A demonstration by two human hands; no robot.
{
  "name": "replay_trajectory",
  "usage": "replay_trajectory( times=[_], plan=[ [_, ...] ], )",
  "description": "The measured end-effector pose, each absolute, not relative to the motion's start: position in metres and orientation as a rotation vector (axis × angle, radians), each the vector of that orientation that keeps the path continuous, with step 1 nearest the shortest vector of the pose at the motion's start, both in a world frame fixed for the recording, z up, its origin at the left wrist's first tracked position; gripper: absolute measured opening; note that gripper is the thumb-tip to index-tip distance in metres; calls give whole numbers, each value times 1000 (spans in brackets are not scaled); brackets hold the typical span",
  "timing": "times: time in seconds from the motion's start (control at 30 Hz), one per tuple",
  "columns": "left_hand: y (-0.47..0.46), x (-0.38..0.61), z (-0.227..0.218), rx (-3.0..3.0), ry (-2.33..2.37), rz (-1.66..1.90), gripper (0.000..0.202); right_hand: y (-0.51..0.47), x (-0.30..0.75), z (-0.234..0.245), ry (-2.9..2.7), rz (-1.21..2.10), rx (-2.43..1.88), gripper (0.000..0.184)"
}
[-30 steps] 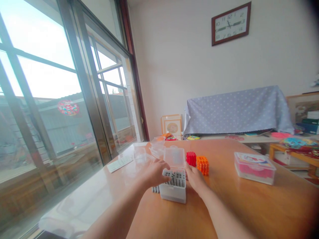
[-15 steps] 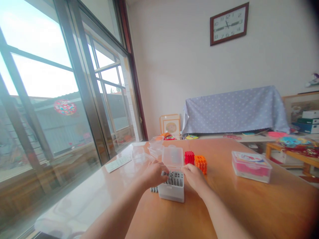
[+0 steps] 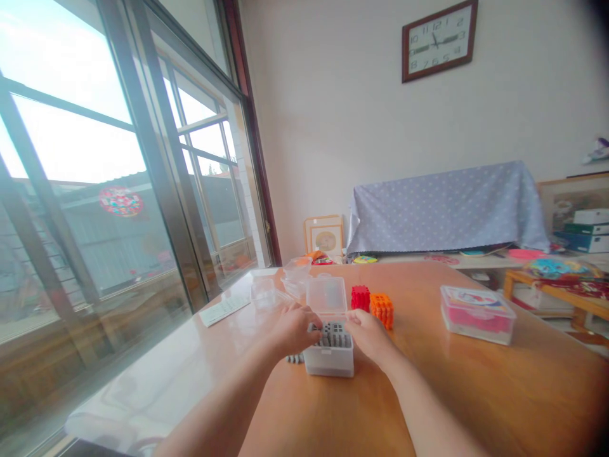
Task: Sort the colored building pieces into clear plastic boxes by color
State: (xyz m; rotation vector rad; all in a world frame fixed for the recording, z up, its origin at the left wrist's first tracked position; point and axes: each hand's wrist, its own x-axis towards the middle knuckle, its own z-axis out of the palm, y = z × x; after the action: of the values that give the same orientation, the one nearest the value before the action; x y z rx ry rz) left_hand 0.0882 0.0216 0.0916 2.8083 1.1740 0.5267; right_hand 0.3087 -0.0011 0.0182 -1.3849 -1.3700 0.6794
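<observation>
**Your left hand [image 3: 299, 327] and right hand [image 3: 368, 331] are crowding the open box [image 3: 329, 362]**

So your see-through box sits upright on the wooden table [image 3: 451, 393], right between your hands, and it's loaded with grey pieces [image 3: 337, 336] standing in rows. Its lid [image 3: 327, 296] is flipped up at the far side.

Your left fingers are bent over the left side, with the tips down by the grey pieces. Can't tell if they're actually pinching one or just touching. Your right fingers are curled in at the far right corner, close to the lid, and I can't tell if they're grasping anything there either.

More grey pieces [image 3: 295, 358] are poking out just left of the box, partly behind your forearm. Past your right hand there's a red stack [image 3: 360, 297] with an orange stack [image 3: 382, 311] next to it. Well off to the right is a closed tub [image 3: 478, 317] with pink stuff inside. Over on the left: a clear container [image 3: 262, 295] and a pale sheet [image 3: 225, 311] near it.
</observation>
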Motion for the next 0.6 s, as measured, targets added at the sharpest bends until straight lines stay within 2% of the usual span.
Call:
replay_trajectory(
  times=[0.23,0.47,0.6],
  plan=[
    [44,53,95,2551,1283,716,31,-3,315,18,-1389,604,-1417,35],
    [47,22,84,2481,1297,350,59,-2,316,14,-1390,594,-1417,44],
    [42,21,80,2514,1373,287,54,-2,314,14,-1383,613,-1416,47]
  ],
)
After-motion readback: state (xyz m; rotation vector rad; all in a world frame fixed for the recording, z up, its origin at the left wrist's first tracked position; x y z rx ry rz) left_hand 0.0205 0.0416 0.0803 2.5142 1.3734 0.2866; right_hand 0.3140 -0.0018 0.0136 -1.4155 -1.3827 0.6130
